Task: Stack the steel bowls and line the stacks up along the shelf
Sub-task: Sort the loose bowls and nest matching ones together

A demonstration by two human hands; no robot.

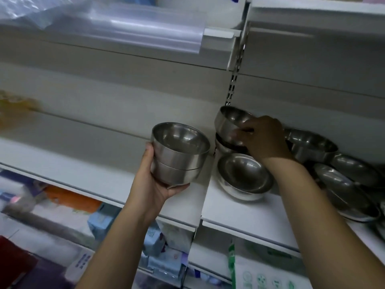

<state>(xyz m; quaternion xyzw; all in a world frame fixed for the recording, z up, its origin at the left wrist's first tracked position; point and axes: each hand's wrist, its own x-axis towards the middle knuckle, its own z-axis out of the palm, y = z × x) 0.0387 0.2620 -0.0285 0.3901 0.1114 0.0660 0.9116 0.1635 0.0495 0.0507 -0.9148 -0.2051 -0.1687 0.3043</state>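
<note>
My left hand (pixel 155 180) cups a stack of two steel bowls (pixel 179 155) from below and the left, held just above the white shelf (pixel 239 213). My right hand (pixel 264 138) grips the rim of a single steel bowl (pixel 229 122), tilted on top of another stack (pixel 224 148) by the shelf's back wall. In front of that stack a steel bowl (pixel 243 176) leans toward me. Several more steel bowls (pixel 310 147) lie loose and tilted along the shelf to the right, partly hidden by my right forearm.
A slotted upright (pixel 233 86) divides the shelf's two sections. An upper shelf (pixel 218 36) overhangs, with clear plastic sheeting (pixel 125 30) on its left. Packaged goods (pixel 154 238) fill the shelf below. The white shelf's left section (pixel 93 167) stretches to the left edge of view.
</note>
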